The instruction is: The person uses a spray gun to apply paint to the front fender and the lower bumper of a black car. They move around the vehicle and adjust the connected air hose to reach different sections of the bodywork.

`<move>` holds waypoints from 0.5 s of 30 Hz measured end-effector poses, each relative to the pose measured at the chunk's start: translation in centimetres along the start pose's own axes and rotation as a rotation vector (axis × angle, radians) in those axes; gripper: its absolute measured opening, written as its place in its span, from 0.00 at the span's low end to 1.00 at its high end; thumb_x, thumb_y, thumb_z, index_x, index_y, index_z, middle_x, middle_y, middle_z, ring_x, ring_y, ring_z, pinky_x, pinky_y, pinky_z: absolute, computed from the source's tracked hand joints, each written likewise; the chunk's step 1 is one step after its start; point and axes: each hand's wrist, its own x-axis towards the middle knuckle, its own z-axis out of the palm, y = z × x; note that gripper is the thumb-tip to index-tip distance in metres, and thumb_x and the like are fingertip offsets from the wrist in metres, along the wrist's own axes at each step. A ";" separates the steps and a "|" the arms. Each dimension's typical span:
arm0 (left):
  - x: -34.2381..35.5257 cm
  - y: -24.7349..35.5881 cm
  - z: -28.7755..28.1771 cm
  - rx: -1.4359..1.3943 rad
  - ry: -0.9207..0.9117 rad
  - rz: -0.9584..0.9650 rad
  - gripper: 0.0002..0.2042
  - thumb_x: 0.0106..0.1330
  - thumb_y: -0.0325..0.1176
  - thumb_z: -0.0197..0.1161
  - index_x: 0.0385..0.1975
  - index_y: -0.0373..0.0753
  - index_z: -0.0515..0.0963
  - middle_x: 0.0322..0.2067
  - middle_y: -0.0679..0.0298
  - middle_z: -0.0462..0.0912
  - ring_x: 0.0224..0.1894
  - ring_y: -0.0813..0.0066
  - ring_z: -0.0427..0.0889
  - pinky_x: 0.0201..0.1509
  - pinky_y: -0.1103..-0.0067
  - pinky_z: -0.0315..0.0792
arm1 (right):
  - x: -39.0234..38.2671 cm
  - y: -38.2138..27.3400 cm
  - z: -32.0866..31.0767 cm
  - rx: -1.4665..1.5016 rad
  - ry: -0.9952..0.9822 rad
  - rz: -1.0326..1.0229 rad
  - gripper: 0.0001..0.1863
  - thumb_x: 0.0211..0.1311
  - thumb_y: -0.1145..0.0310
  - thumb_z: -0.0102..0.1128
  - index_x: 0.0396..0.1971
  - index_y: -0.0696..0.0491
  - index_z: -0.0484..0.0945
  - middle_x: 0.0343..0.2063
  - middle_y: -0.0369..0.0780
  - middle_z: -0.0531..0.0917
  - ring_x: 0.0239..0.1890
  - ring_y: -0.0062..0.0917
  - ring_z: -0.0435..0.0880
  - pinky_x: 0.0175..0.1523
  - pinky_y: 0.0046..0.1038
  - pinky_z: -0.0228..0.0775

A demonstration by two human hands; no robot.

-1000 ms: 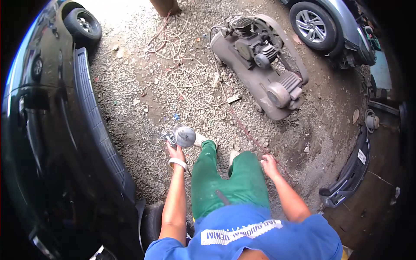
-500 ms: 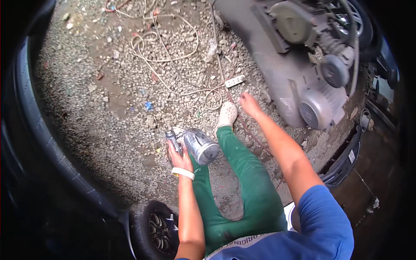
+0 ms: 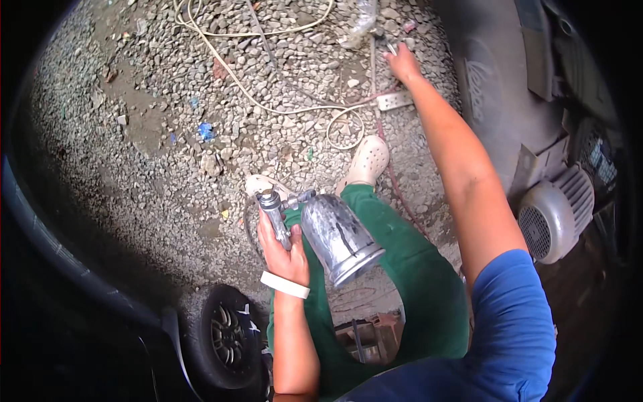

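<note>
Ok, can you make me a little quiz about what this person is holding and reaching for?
1. True or false: the left hand holds a spray gun with a metal cup.
2. What does the right hand reach toward? A) cables on the gravel B) the car wheel C) the shoe
3. What colour are the trousers?

Key: 1 true; 2 A; 3 green.

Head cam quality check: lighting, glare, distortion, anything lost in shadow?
Head view: hard daylight on the gravel, which stays sharp. Bright glare streaks on the metal cup of the spray gun in the left hand. Fisheye bends the dark car body along the left rim; it and the corners sink to near black. The right hand reaches near the top edge, slightly soft.
</note>
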 end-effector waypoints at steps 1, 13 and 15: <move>0.2 0.3 0.0 -0.057 -0.007 -0.056 0.33 0.70 0.28 0.61 0.72 0.28 0.55 0.62 0.40 0.67 0.64 0.44 0.68 0.70 0.60 0.60 | 0.4 -0.5 -0.1 0.004 0.000 -0.009 0.25 0.66 0.56 0.64 0.53 0.59 0.74 0.48 0.57 0.83 0.54 0.55 0.80 0.57 0.48 0.72; 1.3 -1.1 0.5 0.081 0.040 -0.010 0.32 0.71 0.25 0.59 0.73 0.28 0.54 0.65 0.43 0.65 0.66 0.50 0.68 0.72 0.64 0.59 | -15.8 1.7 -7.6 -0.313 -0.302 0.153 0.15 0.68 0.61 0.54 0.40 0.56 0.83 0.40 0.57 0.85 0.47 0.55 0.84 0.54 0.50 0.76; 1.3 -1.1 0.5 0.030 0.014 -0.056 0.32 0.71 0.29 0.60 0.72 0.28 0.55 0.69 0.39 0.61 0.72 0.42 0.60 0.76 0.60 0.53 | -16.0 3.2 -7.4 -0.303 -0.307 0.228 0.16 0.68 0.61 0.53 0.43 0.55 0.84 0.43 0.57 0.85 0.48 0.54 0.84 0.56 0.49 0.76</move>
